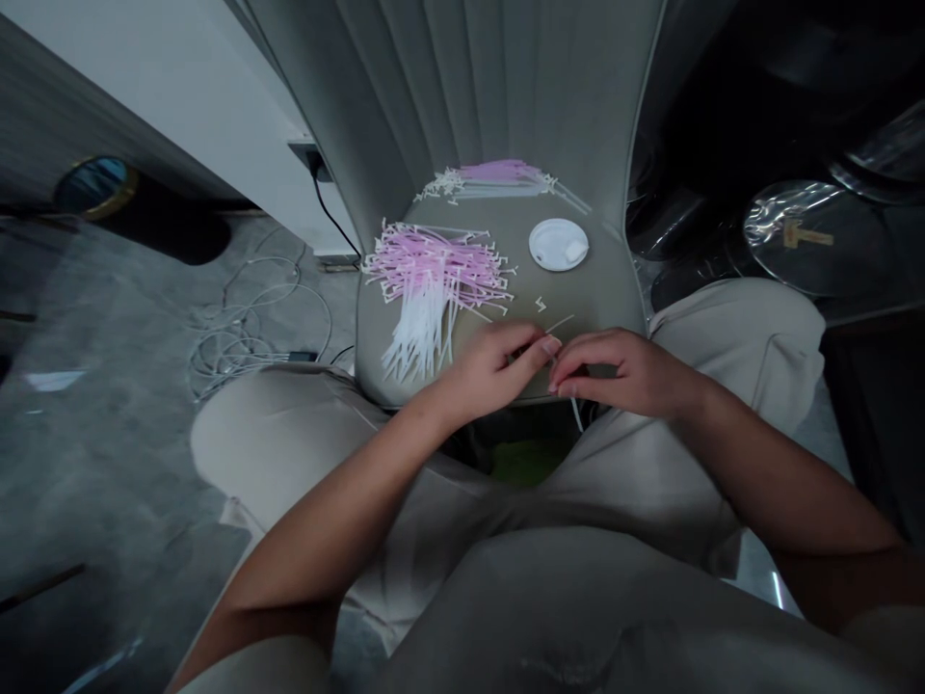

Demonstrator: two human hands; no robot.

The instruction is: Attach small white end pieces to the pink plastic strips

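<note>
My left hand [506, 364] and my right hand [625, 371] meet over the front edge of the grey chair seat, fingertips pinched close together. Between them is a thin white plastic strip [576, 414], whose end hangs below my right fingers. Another thin end pokes out above my left thumb; whether it belongs to the same strip I cannot tell. Left of my hands lies a heap of pink and white strips [434, 265] with small bent ends. Just beyond my fingertips is a small loose white piece [540, 304].
A white round lid-like dish [559, 244] rests on the chair seat [607, 299]. Behind it is a second bundle of strips [502, 181]. Coiled cables [252, 318] lie on the floor at left, near a dark cylinder [166, 217]. A round shiny surface [809, 260] stands at right.
</note>
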